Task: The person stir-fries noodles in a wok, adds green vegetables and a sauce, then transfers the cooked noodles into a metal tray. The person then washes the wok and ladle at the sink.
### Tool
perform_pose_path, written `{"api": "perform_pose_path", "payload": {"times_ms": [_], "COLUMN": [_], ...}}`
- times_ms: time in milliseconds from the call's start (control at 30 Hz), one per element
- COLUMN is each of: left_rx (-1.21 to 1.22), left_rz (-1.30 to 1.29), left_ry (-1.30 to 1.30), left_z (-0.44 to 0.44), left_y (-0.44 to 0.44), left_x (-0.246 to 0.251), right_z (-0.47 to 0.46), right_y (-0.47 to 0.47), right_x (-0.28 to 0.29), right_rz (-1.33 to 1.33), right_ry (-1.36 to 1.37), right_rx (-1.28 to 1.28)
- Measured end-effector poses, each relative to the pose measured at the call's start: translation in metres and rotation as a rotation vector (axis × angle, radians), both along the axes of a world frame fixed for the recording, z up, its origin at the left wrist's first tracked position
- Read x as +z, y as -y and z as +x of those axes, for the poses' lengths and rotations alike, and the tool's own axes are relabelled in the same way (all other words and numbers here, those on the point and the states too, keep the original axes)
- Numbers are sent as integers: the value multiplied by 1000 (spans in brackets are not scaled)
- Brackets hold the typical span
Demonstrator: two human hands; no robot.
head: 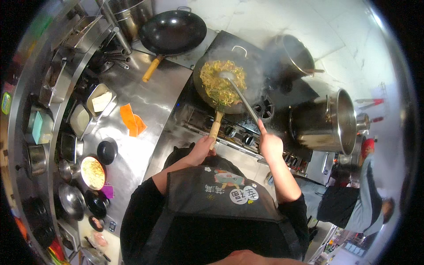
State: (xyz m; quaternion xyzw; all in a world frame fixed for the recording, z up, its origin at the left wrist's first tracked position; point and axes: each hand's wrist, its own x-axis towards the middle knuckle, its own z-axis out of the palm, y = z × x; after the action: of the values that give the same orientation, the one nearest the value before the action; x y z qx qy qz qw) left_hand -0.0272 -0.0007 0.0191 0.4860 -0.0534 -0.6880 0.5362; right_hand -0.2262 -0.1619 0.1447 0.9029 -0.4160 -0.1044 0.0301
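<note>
A wok (199,86) sits on the stove with steam rising around it. Stir-fried noodles with green vegetables (228,92) lie inside. My left hand (202,149) is closed round the wok's wooden handle (216,127). In my right hand (271,145) is the shaft of a metal ladle (243,97), one finger stretched along it; the ladle's bowl rests on the noodles.
Tall steel pots (318,122) stand right of the wok. Another black wok (174,31) is at upper left. The steel counter (159,89) on the left holds orange cloths (131,121), bowls and containers. A co-worker (367,192) is at far right.
</note>
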Motion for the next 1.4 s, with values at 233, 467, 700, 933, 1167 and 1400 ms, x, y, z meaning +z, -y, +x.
{"api": "perform_pose_path", "payload": {"times_ms": [233,467,700,933,1167,1400], "left_rx": [31,-22,-33,-20,-22,-40], "left_rz": [4,1,10,22,21,8], "left_ry": [5,3,-2,-62,-30,-39], "left_z": [1,1,-3,-7,-8,-7], "left_y": [-3,-1,1,4,4,0], "left_x": [2,-3,-6,-6,-7,-13], "right_z": [-16,-16,-23,-72,-69,-40], "right_y": [-18,25,48,5,-44,-2], "right_x": [9,23,-41,24,55,-10], "right_rz": [-14,112,281,499,229,100], "right_ry": [46,39,667,462,33,330], "right_rx": [89,-250,-172,-235,-217,-238]}}
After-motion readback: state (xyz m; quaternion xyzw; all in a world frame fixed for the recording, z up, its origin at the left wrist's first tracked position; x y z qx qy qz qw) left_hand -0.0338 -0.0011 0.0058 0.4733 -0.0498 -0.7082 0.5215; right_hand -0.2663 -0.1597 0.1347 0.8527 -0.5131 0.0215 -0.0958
